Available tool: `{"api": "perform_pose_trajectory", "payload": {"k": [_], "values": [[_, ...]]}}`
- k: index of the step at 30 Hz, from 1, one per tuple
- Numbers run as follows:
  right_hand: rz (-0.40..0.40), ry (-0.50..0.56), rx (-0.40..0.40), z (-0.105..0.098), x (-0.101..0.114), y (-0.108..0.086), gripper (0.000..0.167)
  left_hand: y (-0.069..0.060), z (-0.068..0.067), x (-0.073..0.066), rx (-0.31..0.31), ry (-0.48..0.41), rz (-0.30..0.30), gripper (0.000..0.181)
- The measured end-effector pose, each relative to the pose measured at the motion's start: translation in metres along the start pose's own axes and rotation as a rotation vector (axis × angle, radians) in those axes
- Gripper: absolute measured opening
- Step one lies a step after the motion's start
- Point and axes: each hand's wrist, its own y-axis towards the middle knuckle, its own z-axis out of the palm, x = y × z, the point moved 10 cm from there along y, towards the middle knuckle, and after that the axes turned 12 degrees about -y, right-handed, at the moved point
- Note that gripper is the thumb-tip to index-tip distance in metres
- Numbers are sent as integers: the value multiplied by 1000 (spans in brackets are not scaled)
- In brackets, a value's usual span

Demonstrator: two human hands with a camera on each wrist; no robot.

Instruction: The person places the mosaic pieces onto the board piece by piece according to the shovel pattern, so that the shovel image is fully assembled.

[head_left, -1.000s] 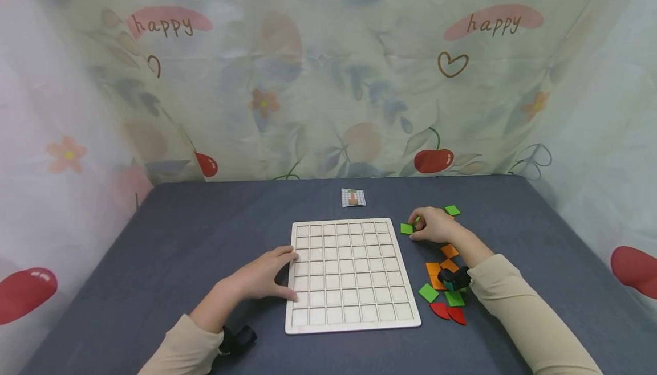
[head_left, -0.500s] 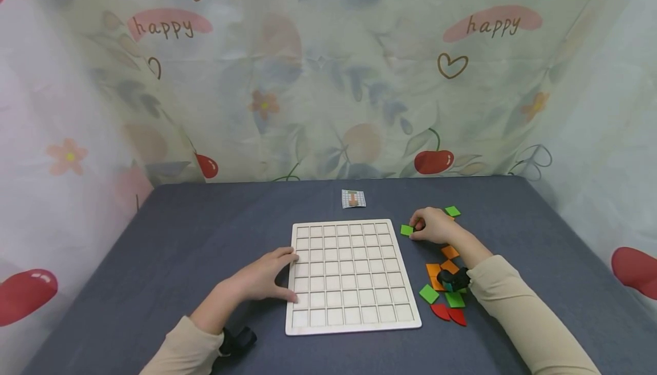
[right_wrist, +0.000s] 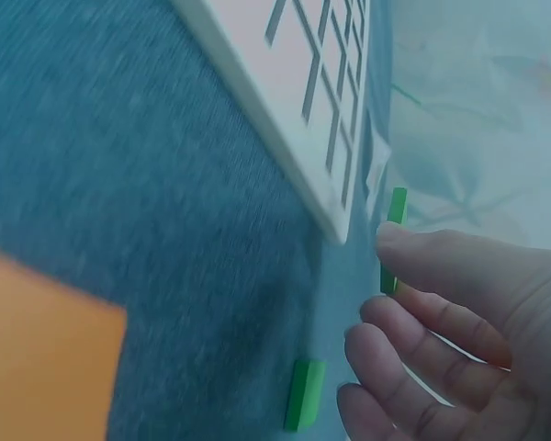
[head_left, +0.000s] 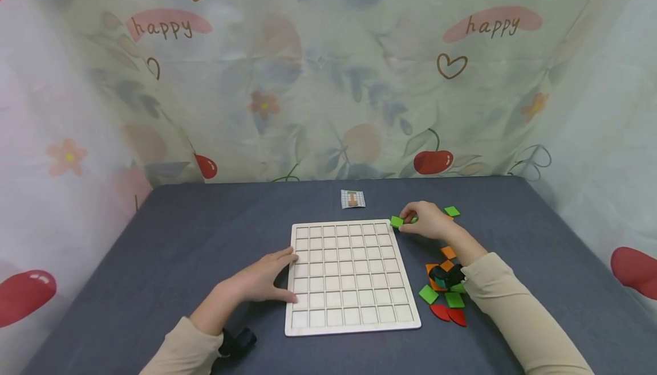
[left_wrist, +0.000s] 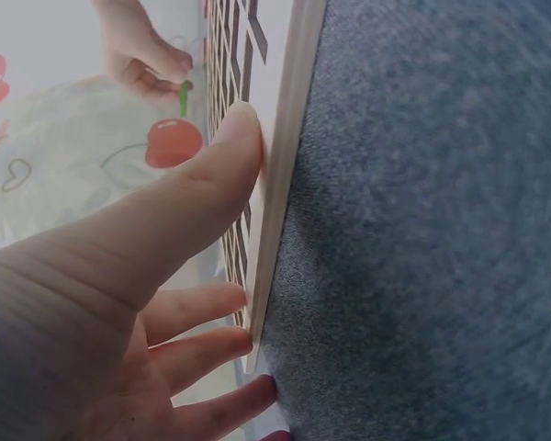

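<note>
My right hand (head_left: 430, 219) pinches a green square tile (head_left: 396, 222) between thumb and fingers, by the far right corner of the white grid board (head_left: 345, 275). In the right wrist view this green tile (right_wrist: 397, 207) is held up on edge, off the table. Below that hand another green tile (right_wrist: 304, 395) lies on the cloth, mostly covered by the hand in the head view. My left hand (head_left: 264, 277) rests against the board's left edge, thumb and fingers spread and fairly straight; the left wrist view has the thumb (left_wrist: 216, 179) touching the board's rim.
Right of the board lie orange tiles (head_left: 449, 252), more green tiles (head_left: 428, 294) and red quarter-round pieces (head_left: 456, 316), some hidden by the right wrist's camera. A further green tile (head_left: 451, 211) sits farther back. Behind the board is a small printed card (head_left: 353, 199).
My right hand has lifted slightly and moved left toward the board's far right corner, carrying the green tile. My left hand and the board have stayed in place.
</note>
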Motion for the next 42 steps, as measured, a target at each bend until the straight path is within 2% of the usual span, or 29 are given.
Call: {"api": "perform_pose_trajectory", "payload": {"k": [14, 28, 42], "values": [[-54, 27, 33, 8, 35, 13, 24, -3, 4, 0, 62, -13, -33, 87], [-96, 58, 79, 26, 65, 26, 21, -2, 4, -1, 65, 10, -46, 87], [-34, 2, 91, 36, 71, 37, 21, -4, 4, -2, 45, 34, -59, 87]]}}
